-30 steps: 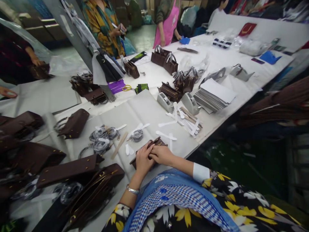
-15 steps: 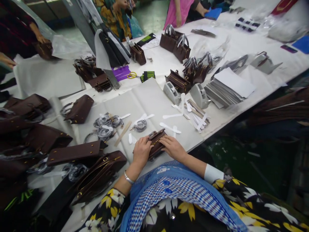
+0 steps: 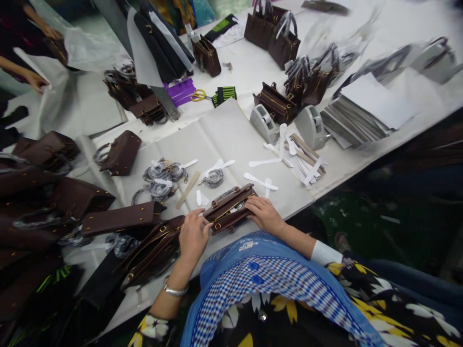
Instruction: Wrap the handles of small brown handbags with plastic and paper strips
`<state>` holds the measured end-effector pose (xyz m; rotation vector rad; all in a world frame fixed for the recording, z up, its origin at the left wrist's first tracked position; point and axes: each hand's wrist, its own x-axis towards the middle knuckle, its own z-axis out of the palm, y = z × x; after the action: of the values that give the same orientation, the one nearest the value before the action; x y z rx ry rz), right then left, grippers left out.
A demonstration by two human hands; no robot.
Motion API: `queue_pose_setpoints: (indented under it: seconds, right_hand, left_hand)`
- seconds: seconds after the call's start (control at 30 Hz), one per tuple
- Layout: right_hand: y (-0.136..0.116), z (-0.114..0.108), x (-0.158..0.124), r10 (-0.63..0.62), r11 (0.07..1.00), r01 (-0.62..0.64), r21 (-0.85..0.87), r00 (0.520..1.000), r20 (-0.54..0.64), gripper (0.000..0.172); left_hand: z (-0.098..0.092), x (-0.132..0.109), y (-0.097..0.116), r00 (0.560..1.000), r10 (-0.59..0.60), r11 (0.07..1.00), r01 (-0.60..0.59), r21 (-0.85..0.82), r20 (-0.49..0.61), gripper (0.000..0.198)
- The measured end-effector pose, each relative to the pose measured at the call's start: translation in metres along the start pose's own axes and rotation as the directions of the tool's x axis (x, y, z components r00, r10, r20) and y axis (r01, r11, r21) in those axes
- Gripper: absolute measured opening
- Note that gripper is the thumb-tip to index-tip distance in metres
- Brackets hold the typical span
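Observation:
A dark brown handbag [image 3: 226,222] with gold zip and fittings lies at the table's front edge before me, its top parted so that something pale shows inside. My left hand [image 3: 194,234] grips the bag's left end, thumb and fingertips at its edge. At the opposite end, my right hand [image 3: 265,213] has its fingers curled over the rim by the opening. Another brown handbag [image 3: 154,253], unzipped, lies just left of my left hand. Beyond the held bag are coiled wrapped straps [image 3: 213,178], a tan strip [image 3: 188,190] and white paper strips [image 3: 261,181].
Several brown handbags [image 3: 81,205] crowd the left side. Tape dispensers [image 3: 264,123] and a stack of grey-white sheets [image 3: 356,115] stand at right. Yellow scissors [image 3: 198,95] lie near a slanted post [image 3: 166,103]. A co-worker's hand [image 3: 34,79] holds a sheet at far left.
The handbag's top has come open wider. My hands have moved apart towards its two ends, the left one further left and lower. At far left a co-worker's hand has lifted a sheet.

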<state>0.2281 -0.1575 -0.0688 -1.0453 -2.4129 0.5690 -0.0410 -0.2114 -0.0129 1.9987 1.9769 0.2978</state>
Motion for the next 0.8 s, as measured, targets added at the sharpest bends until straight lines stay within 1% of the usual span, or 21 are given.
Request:
queue_pose_setpoints:
  seconds: [0.07, 0.13, 0.27, 0.33, 0.4, 0.5, 0.57, 0.6, 0.67, 0.73, 0.8]
  right_hand:
    - [-0.002, -0.003, 0.002, -0.010, 1.000, 0.010, 0.018, 1.000, 0.010, 0.035]
    - [-0.004, -0.007, 0.005, -0.023, 1.000, 0.022, 0.022, 0.999, 0.041, 0.034]
    - [-0.006, -0.012, 0.009, -0.034, 0.999, 0.034, 0.003, 0.995, 0.094, 0.035]
    - [-0.006, -0.009, 0.009, -0.026, 1.000, 0.027, -0.008, 0.995, 0.092, 0.035]
    - [-0.004, -0.003, 0.008, -0.025, 0.999, 0.026, -0.019, 0.997, 0.072, 0.031]
    - [0.002, 0.009, 0.004, -0.039, 0.999, 0.039, -0.023, 0.999, 0.034, 0.025]
    - [0.003, 0.015, 0.004, -0.037, 0.999, 0.037, -0.023, 0.999, 0.013, 0.027]
    - [0.003, 0.016, 0.004, -0.029, 0.999, 0.029, -0.022, 1.000, 0.003, 0.028]
    - [0.000, 0.014, 0.006, -0.002, 1.000, 0.002, -0.009, 1.000, -0.018, 0.033]
    - [-0.005, 0.007, 0.010, 0.017, 0.999, -0.016, 0.030, 0.999, -0.034, 0.036]
    - [-0.011, -0.003, 0.014, 0.050, 0.996, -0.046, 0.077, 0.997, -0.057, 0.031]
  left_hand:
    - [0.001, -0.006, -0.003, 0.998, -0.060, 0.998, 0.060, -0.014, 0.000, 0.009]
    - [0.003, -0.008, -0.003, 0.996, -0.091, 0.995, 0.091, -0.035, -0.010, 0.008]
    - [0.005, -0.009, -0.001, 0.995, -0.092, 0.993, 0.089, -0.077, -0.046, 0.009]
    - [0.008, -0.007, 0.004, 0.993, -0.091, 0.991, 0.084, -0.106, -0.068, 0.011]
    - [0.012, -0.004, 0.012, 0.992, -0.104, 0.984, 0.091, -0.155, -0.077, 0.013]
    - [0.024, 0.006, 0.033, 0.988, -0.139, 0.967, 0.120, -0.225, -0.069, 0.014]
    - [0.032, 0.017, 0.049, 0.985, -0.156, 0.963, 0.133, -0.234, -0.080, 0.012]
    - [0.036, 0.023, 0.057, 0.984, -0.152, 0.964, 0.126, -0.232, -0.095, 0.011]
    - [0.042, 0.036, 0.067, 0.987, -0.108, 0.971, 0.079, -0.225, -0.121, 0.011]
    - [0.044, 0.048, 0.068, 0.992, -0.051, 0.972, 0.023, -0.232, -0.113, 0.012]
    - [0.042, 0.055, 0.061, 0.998, -0.010, 0.964, -0.006, -0.264, -0.059, 0.016]
